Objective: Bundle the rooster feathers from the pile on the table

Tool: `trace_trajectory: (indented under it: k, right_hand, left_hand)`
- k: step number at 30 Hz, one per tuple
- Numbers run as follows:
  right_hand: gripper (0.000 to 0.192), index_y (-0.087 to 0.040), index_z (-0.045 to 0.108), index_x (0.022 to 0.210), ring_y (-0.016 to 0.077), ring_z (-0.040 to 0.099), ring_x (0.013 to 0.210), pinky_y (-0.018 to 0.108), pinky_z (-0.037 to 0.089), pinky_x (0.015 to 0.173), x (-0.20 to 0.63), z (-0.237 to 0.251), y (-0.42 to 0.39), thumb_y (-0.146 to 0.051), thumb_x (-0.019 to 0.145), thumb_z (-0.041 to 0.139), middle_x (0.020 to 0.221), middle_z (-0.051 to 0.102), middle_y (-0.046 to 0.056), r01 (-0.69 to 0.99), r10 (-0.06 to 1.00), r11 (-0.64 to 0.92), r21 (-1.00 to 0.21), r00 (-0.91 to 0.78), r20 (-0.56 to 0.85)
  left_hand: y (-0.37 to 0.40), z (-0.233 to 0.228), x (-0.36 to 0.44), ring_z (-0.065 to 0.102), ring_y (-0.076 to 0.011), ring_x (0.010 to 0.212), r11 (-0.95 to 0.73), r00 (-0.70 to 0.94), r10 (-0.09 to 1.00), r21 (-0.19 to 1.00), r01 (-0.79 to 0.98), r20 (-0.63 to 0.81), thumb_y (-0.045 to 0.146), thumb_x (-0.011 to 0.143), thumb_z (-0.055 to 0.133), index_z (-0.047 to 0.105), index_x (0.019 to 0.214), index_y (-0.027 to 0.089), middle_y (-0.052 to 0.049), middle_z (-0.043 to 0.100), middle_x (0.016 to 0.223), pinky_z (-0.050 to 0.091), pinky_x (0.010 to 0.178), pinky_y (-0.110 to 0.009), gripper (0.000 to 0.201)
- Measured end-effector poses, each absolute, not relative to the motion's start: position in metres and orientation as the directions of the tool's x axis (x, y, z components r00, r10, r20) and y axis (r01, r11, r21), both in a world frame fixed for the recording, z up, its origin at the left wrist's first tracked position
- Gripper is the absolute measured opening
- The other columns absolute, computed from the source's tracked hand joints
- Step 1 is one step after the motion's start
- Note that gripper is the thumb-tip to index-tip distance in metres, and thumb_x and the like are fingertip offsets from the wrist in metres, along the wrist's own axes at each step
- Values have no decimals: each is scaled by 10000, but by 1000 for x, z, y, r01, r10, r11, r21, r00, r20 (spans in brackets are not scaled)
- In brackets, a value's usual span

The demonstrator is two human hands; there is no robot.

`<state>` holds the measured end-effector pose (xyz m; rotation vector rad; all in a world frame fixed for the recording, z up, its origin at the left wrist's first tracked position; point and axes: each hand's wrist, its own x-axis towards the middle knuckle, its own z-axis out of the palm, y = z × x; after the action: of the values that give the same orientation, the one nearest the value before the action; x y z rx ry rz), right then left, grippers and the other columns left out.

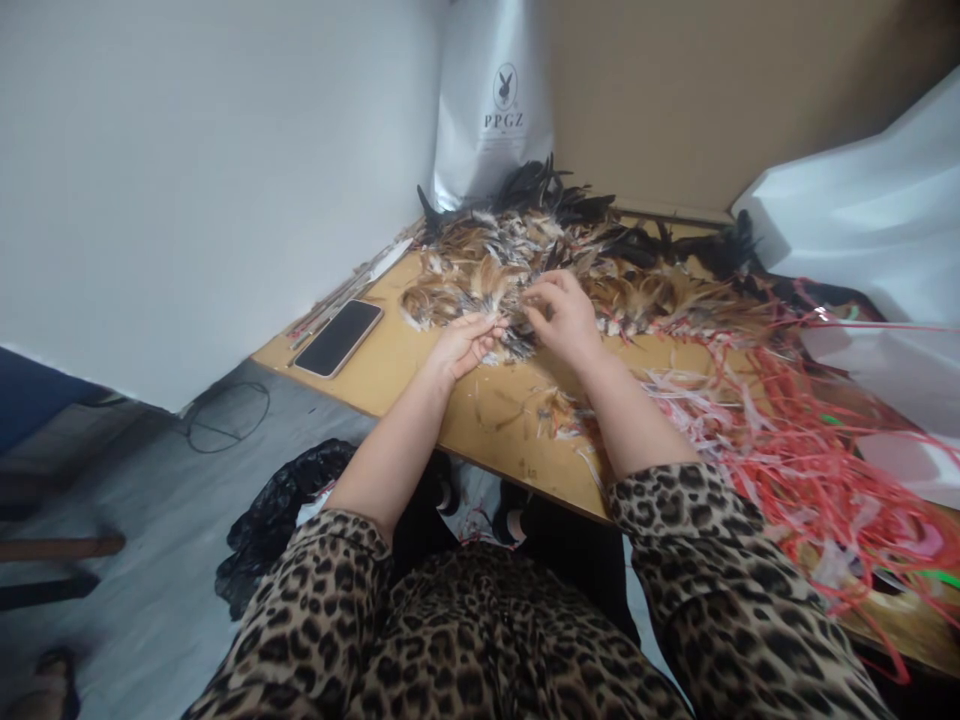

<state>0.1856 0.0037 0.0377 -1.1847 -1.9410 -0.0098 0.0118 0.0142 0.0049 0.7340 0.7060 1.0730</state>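
My left hand (471,342) is at the front of a pile of brown, white and black feathers (480,240), its thumb and fingers closed on what looks like a pale feather. Close on its right, my right hand (564,312) is bent over the same pile with thumb and fingertips drawn together. Whatever sits in that pinch is too small to make out against the feathers behind it. Only a narrow gap separates the two hands. Small feather scraps (559,412) lie on the yellow tabletop (405,375) below them.
A phone (339,338) with a dark screen lies to the left. Tangled red and pink strips (780,440) spread along the right side. A silver bag (491,110) stands behind the feathers, and white sheeting (870,200) rises at right. A black plastic bag (289,510) is on the floor.
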Motion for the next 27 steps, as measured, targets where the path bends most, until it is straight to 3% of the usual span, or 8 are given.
trace_trajectory:
  k: [3, 6, 9, 11, 15, 22, 27]
  right_hand:
    - [201, -156, 648, 839, 166, 540, 746, 300, 421, 701, 179, 38, 4, -285, 753, 520, 913, 607, 85, 644, 790, 451, -617, 33, 612]
    - [227, -144, 641, 686, 127, 497, 592, 260, 397, 588, 172, 37, 6, -367, 684, 598, 658, 602, 31, 436, 933, 295, -851, 63, 355]
    - [295, -143, 629, 639, 84, 399, 458, 234, 322, 481, 164, 33, 5, -431, 589, 672, 495, 520, -22, 199, 992, 89, -976, 68, 105]
    - [333, -149, 623, 641, 68, 337, 409, 226, 261, 438, 160, 30, 3, -460, 550, 697, 438, 462, -47, 61, 997, 14, -998, 74, 18]
    - [348, -154, 616, 651, 56, 310, 387, 210, 209, 410, 156, 27, 1, -447, 503, 731, 418, 446, -57, -90, 999, -20, -996, 28, -23]
    - [289, -155, 587, 612, 47, 297, 374, 207, 201, 397, 161, 31, 5, -396, 519, 716, 394, 419, -66, -69, 998, 42, -997, 41, 40]
    - [281, -148, 606, 617, 72, 424, 476, 214, 339, 476, 157, 29, 5, -398, 537, 707, 529, 553, -21, 22, 989, 139, -990, 44, 140]
  left_hand:
    - [15, 4, 13, 597, -26, 569, 200, 205, 973, 833, -516, -107, 123, 733, 635, 632, 752, 92, -50, 682, 759, 437, 502, -90, 36]
    - [13, 5, 15, 604, -36, 584, 120, 148, 988, 853, -508, -51, 184, 696, 685, 632, 752, 96, -56, 687, 772, 438, 509, -106, 117]
    - [10, 7, 17, 603, -41, 578, 93, 160, 987, 879, -468, -19, 208, 674, 703, 635, 744, 102, -55, 690, 772, 438, 511, -119, 144]
    - [9, 9, 19, 597, -42, 561, 96, 188, 982, 900, -425, -16, 214, 671, 704, 637, 733, 103, -55, 691, 763, 433, 502, -125, 144]
    - [7, 9, 20, 602, -47, 558, 106, 238, 971, 923, -370, -16, 230, 672, 705, 637, 733, 97, -52, 690, 753, 429, 497, -128, 162]
    - [10, 4, 18, 636, -62, 616, 164, 235, 969, 905, -393, -74, 232, 733, 657, 627, 781, 97, -81, 701, 829, 440, 520, -125, 146]
    - [11, 2, 19, 633, -66, 592, 188, 285, 956, 893, -410, -70, 203, 739, 649, 633, 779, 92, -67, 696, 753, 429, 490, -119, 119]
